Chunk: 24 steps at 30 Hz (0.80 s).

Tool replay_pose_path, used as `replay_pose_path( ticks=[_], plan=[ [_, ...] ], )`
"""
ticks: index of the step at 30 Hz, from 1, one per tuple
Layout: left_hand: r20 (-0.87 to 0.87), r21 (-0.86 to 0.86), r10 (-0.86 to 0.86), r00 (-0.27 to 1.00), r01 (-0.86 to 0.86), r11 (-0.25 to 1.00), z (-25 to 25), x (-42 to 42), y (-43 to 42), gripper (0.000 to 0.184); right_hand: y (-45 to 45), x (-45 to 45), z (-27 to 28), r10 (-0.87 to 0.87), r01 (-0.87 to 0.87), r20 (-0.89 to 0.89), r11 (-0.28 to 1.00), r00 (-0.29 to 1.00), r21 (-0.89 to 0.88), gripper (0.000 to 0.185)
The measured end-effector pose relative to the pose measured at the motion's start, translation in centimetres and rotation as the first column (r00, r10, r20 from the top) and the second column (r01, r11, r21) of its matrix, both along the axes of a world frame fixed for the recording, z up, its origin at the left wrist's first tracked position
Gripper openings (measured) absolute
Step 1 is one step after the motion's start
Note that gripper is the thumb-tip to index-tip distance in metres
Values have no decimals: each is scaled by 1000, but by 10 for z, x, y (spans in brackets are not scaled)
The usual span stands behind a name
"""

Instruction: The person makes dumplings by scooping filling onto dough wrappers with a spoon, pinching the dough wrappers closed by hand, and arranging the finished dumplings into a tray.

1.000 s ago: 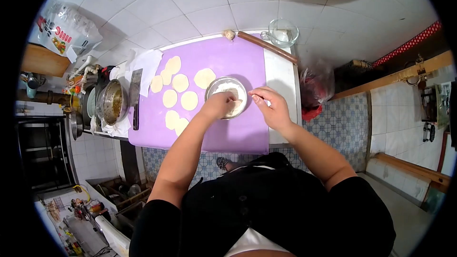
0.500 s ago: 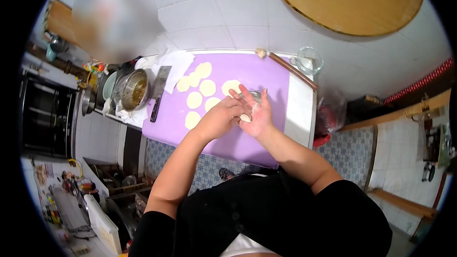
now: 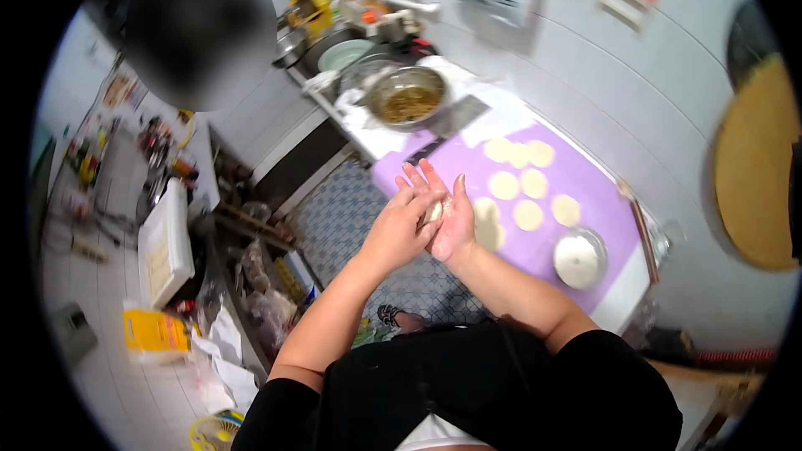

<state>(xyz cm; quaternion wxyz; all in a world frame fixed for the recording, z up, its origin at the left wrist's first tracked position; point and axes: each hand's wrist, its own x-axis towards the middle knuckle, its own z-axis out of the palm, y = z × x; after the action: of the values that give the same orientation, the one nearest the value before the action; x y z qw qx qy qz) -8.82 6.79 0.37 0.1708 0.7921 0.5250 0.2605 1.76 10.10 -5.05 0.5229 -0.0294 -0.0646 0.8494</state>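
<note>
My right hand (image 3: 452, 219) is palm up with its fingers stretched out, and flour whitens the palm. Against that palm lies a small pale dough piece (image 3: 433, 212), with the curled fingers of my left hand (image 3: 404, 229) on it. Both hands are in front of the near left part of the purple mat (image 3: 401, 174). Flat round dough wrappers (image 3: 528, 215) lie on the mat, some of them overlapping. A metal bowl of white flour (image 3: 577, 260) stands at the mat's right side.
Beyond the hands are a cleaver (image 3: 458, 118) and a metal bowl of brownish filling (image 3: 409, 100). A rolling pin (image 3: 642, 230) rests at the mat's right edge. Along the left, a white tray (image 3: 164, 242) sits on a lower counter, near a yellow packet (image 3: 156, 331).
The view has swung left, bringing the left counter into sight. My hands have moved from the flour bowl and come together. The dough piece now lies against my right palm.
</note>
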Motion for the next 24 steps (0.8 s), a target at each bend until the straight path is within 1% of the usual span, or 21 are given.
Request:
replay_pose_path(
  ticks=[1,3,4,5,7,8,9,12,13,16,17,20,21,24],
  plan=[
    [-9,31,-3,1000,3,1000,11,-23,-6,43,4,-25,1,64,-64,4,998,998,4,69],
    [-4,51,-16,1000,16,999,8,-83,-11,43,13,-85,-3,170,-170,3,985,985,37,72],
    [-11,70,-9,1000,10,998,7,-116,-15,43,14,-115,-3,248,-248,4,969,969,23,73],
    [-31,56,34,999,-33,998,6,-147,-17,42,13,-149,-3,335,-335,2,942,942,17,73],
    [-54,57,265,963,-262,963,12,-206,-30,42,3,-222,0,512,-512,15,859,859,0,74],
    [-57,55,374,926,-371,927,13,-235,-38,42,-1,-256,-3,596,-596,-9,803,803,21,73],
    [-52,45,469,881,-467,883,14,-264,-48,42,-7,-287,4,639,-639,6,769,769,15,74],
    [-15,88,428,904,-425,901,11,-348,-82,34,-19,-369,24,723,-723,38,691,690,-25,73],
    [19,87,468,883,-468,879,11,-370,-91,34,-22,-393,27,737,-736,33,676,675,-41,73],
    [60,-101,634,771,-627,773,26,-425,-116,39,-37,-458,29,824,-823,62,567,564,-45,71],
    [85,-88,670,738,-664,742,18,-441,-120,39,-43,-474,31,839,-834,63,544,541,-91,70],
    [240,-223,708,664,-672,706,27,-479,-137,39,-50,-519,28,872,-858,115,489,475,-161,70],
    [299,-317,723,623,-650,691,26,-494,-141,39,-49,-531,30,878,-863,137,477,459,-163,67],
    [591,-413,698,405,-591,693,9,-542,-152,39,-42,-575,29,886,-869,185,456,425,-191,64]
  ],
)
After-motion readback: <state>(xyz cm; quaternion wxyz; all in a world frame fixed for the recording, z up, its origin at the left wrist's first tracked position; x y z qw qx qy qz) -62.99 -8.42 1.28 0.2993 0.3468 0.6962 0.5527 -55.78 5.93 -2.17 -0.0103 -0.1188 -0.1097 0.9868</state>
